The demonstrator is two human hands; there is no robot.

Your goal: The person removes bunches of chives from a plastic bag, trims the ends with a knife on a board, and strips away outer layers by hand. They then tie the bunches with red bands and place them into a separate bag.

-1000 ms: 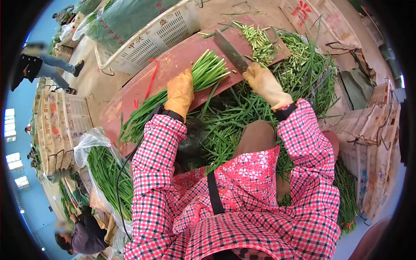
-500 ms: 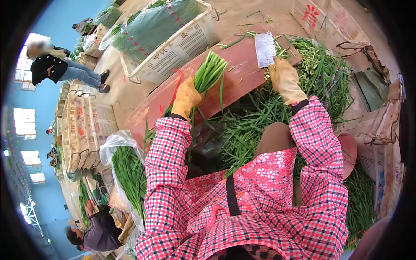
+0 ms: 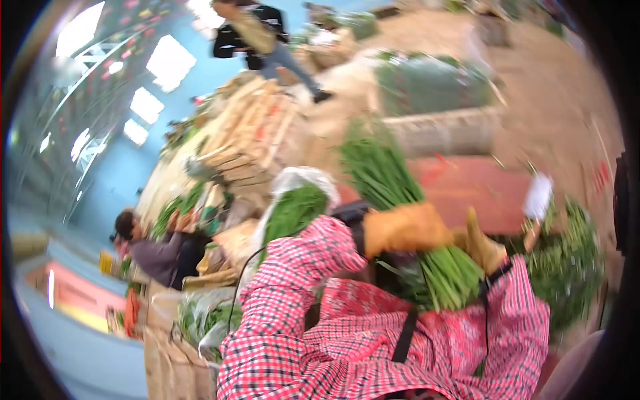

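Here, both gloved hands (tan, leathery) clasp the long green stalk bundle.

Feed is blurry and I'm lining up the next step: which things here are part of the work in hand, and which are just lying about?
In hand: bundle of green stalks, left hand, right hand, cleaver, red board.
Lying about: bagged greens, stacked crates, loose greens.

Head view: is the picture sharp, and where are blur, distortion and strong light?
Head view: motion blur smears everything; the left hand on the green bundle is soft, the cleaver a pale smudge. Fisheye bends the edges, corners black. Windows at upper left glare white.
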